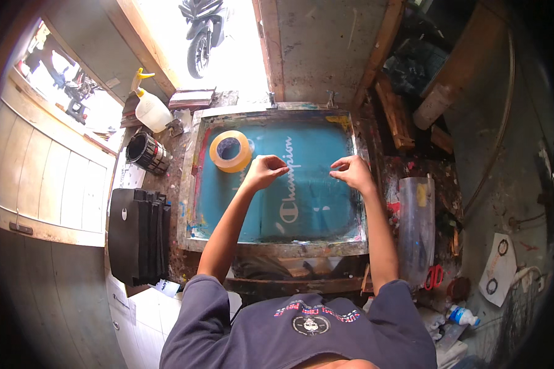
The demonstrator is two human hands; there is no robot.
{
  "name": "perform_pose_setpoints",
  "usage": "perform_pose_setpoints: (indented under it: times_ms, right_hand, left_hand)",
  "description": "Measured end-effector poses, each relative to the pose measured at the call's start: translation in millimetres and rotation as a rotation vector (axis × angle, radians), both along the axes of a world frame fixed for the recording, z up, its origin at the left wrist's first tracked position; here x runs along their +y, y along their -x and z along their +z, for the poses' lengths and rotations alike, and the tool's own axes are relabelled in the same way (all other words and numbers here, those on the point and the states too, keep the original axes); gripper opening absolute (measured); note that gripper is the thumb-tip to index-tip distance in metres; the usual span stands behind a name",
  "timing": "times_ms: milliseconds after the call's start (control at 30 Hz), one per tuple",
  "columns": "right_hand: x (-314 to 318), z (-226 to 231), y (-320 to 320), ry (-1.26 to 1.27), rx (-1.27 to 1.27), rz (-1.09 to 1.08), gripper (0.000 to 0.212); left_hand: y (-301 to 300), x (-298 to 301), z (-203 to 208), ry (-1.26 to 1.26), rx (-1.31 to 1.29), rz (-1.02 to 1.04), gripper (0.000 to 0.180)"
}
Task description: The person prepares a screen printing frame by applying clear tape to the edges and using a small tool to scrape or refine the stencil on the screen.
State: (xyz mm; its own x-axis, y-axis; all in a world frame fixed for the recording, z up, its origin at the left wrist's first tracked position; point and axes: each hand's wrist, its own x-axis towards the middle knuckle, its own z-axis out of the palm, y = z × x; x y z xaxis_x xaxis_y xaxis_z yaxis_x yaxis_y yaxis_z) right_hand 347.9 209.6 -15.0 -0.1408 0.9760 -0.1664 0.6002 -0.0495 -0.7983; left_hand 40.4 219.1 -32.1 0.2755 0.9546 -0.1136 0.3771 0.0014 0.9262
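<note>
A screen-printing frame (194,184) with teal mesh (326,141) and pale lettering lies before me on the worktable. My left hand (267,172) hovers over the middle of the mesh, thumb and fingertips pinched together. Level with it, near the right side of the frame, my right hand (353,173) is pinched the same way, its fingertips turned toward the left. Whatever the fingers hold is too thin or clear to make out. A roll of yellowish packing tape (243,161) rests on the mesh, just beyond and left of my left hand.
Left of the frame are a stack of black pieces (140,237), a dark can (148,154) and a spray bottle (153,112). To the right lie a clear plastic sheet (417,224), red scissors (434,277) and a plastic bottle (463,315). Hinge clamps (271,100) hold the frame's far edge.
</note>
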Motion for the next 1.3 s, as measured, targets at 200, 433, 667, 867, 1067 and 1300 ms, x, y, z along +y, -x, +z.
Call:
perform_pose_setpoints:
  times_ms: [200, 433, 667, 867, 1067, 1300]
  right_hand:
    - [-0.5, 8.8, 7.3, -0.053, -0.101, -0.009, 0.030]
    - [-2.4, 14.6, 13.2, -0.048, -0.206, -0.001, 0.030]
    - [-2.9, 11.3, 17.2, -0.060, -0.328, -0.031, 0.031]
    - [-11.3, 18.9, 30.3, -0.081, -0.455, -0.072, 0.030]
    - [-4.8, 32.8, 39.2, -0.120, -0.813, -0.071, 0.043]
    - [-3.1, 16.7, 26.3, -0.188, -0.694, -0.073, 0.038]
  left_hand:
    - [6.7, 11.6, -15.0, 0.063, -0.059, -0.043, 0.033]
    - [5.2, 17.4, -18.5, -0.008, 0.028, -0.057, 0.032]
    - [-3.4, 16.6, -20.0, -0.114, 0.071, -0.040, 0.027]
    - [-15.5, 7.9, -8.5, -0.264, 0.296, 0.004, 0.027]
    - [-12.0, 10.1, -5.2, -0.388, 0.476, 0.045, 0.036]
    - [-14.6, 9.3, -14.0, -0.467, 0.385, 0.133, 0.031]
